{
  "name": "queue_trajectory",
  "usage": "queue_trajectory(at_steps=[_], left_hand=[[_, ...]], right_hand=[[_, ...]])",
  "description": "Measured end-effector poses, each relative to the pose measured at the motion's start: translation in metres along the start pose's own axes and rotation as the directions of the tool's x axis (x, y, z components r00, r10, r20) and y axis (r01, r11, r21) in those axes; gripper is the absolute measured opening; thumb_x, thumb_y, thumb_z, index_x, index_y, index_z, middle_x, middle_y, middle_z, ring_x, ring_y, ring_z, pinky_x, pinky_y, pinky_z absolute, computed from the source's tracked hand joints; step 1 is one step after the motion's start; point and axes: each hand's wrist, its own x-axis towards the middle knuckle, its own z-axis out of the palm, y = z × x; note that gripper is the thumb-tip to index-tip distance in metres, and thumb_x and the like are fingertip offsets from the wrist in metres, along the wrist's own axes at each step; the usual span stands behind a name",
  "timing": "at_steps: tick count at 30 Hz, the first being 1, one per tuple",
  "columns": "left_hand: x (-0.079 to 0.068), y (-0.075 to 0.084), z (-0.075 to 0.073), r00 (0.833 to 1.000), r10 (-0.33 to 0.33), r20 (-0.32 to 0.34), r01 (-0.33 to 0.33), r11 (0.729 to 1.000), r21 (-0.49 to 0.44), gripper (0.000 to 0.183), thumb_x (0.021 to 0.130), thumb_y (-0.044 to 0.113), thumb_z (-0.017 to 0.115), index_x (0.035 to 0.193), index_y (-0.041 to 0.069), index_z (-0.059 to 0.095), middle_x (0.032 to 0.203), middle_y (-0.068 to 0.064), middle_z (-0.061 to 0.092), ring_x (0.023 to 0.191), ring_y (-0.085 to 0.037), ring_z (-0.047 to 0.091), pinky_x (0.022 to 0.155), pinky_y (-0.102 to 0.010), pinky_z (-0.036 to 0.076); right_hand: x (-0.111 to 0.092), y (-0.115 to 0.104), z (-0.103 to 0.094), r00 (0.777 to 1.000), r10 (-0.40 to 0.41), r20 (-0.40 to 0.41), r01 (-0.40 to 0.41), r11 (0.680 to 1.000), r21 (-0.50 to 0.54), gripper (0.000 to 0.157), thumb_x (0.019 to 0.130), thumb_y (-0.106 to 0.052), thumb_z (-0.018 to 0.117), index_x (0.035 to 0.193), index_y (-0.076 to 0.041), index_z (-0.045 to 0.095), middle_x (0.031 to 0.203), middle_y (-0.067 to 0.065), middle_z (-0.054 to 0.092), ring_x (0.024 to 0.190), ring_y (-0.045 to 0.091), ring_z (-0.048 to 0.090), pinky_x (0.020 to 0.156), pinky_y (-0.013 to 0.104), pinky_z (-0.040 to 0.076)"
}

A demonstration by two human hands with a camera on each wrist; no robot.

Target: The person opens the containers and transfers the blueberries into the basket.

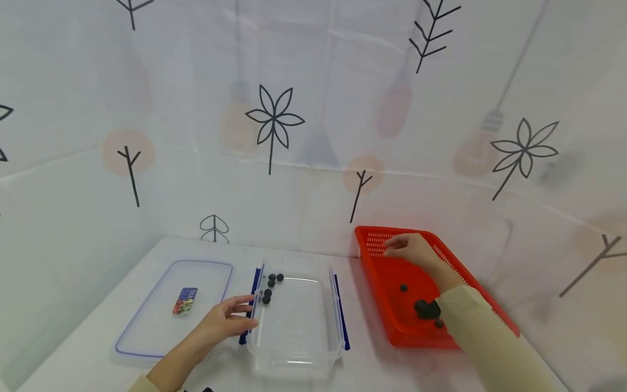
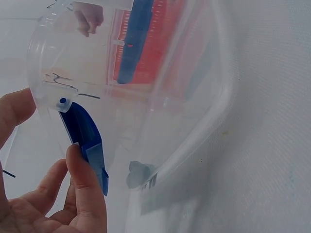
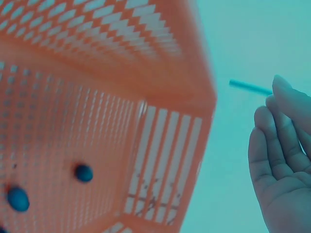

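Observation:
My left hand (image 1: 227, 320) is at the left wall of a clear plastic box (image 1: 294, 326) with blue side latches. In the left wrist view, its fingers (image 2: 83, 170) touch a blue latch (image 2: 90, 141). Several small dark balls (image 1: 271, 283) lie inside the box along its left side. Above the far end of a red slotted basket (image 1: 392, 326) is my right hand (image 1: 413, 250), its fingers nearly straight and the thumb near them. I see nothing in its grasp. Dark balls (image 3: 83, 173) lie on the basket's floor.
A clear lid (image 1: 147, 326) with a blue rim and a fruit-picture label (image 1: 185, 301) lies left of the box on the white table (image 1: 362, 370). A patterned cloth (image 1: 313, 207) hangs behind the table. The right forearm reaches across the basket's right rim.

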Motion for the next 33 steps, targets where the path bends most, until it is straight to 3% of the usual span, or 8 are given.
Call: queue_trajectory(at_steps=[7,22,33], left_hand=[[-0.001,0.001,0.001,1.000,-0.007,-0.014,0.007,1.000,0.004,0.066,0.076,0.021,0.078,0.133,0.006,0.048,0.122,-0.015,0.055,0.098,-0.023,0.058,0.080,-0.040,0.052],[0.000,0.000,0.001,0.999,-0.016,-0.029,0.016,1.000,0.009,0.064,0.076,0.020,0.078,0.132,0.007,0.050,0.121,-0.015,0.056,0.098,-0.024,0.058,0.081,-0.041,0.052],[0.001,-0.001,0.000,1.000,-0.021,-0.021,0.022,1.000,0.012,0.066,0.075,0.023,0.079,0.132,0.008,0.050,0.122,-0.015,0.055,0.098,-0.024,0.058,0.081,-0.042,0.052]], right_hand=[[0.009,-0.024,0.023,0.999,0.037,0.022,-0.038,0.998,0.052,0.032,0.085,-0.021,0.070,0.112,-0.006,0.066,0.101,0.009,0.063,0.091,0.026,0.055,0.080,0.040,0.052],[0.023,-0.065,0.072,0.989,-0.107,0.098,0.087,0.979,0.184,0.019,0.084,-0.010,0.069,0.103,-0.006,0.069,0.090,0.006,0.065,0.086,0.025,0.060,0.075,0.029,0.053],[0.029,-0.090,0.101,0.981,-0.131,0.144,0.098,0.972,0.215,0.019,0.084,-0.010,0.070,0.102,-0.006,0.070,0.087,0.004,0.066,0.085,0.024,0.062,0.076,0.029,0.052]])
